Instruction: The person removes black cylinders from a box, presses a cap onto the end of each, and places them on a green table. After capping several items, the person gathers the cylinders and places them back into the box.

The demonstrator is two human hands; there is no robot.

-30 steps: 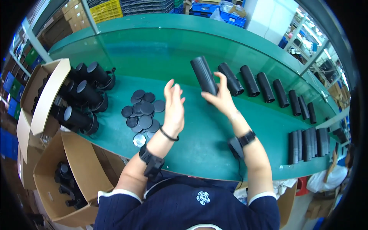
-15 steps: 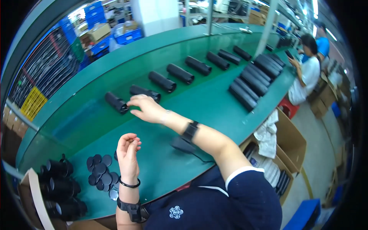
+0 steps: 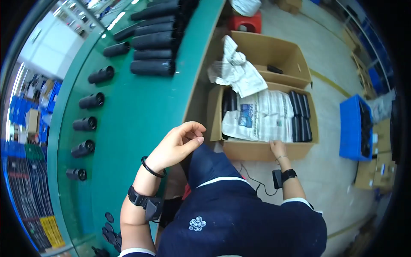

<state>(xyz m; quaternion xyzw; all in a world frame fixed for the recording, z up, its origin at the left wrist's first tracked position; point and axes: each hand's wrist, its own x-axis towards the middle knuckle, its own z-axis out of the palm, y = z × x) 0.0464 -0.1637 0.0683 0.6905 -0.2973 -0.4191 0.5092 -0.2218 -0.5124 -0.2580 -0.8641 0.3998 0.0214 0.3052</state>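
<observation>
My left hand (image 3: 183, 144) hangs beside the bench's edge with loosely curled fingers, the thumb apart from them, and nothing visible inside. At the near wall of an open cardboard carton (image 3: 261, 150), my right hand (image 3: 278, 149) has its fingers closed beside the newspaper sheets (image 3: 267, 115). Whatever those fingers pinch, if anything, is too small to make out. The newspaper covers the middle of the carton's contents. Black cylinders (image 3: 301, 115) stand packed in rows along its right side, and more black ones (image 3: 229, 103) show at its left.
On the green bench (image 3: 141, 111), single black cylinders (image 3: 90, 101) form a line, with a stack of larger ones (image 3: 153, 67) farther off. Black discs (image 3: 112, 235) lie low at left. Behind the carton stands another open carton (image 3: 295, 55); a blue bin (image 3: 352, 128) is at right.
My view has turned right, from the bench to the cartons. My right hand has left the line of cylinders and come to the carton's near edge. My left hand stays raised, its fingers still curled.
</observation>
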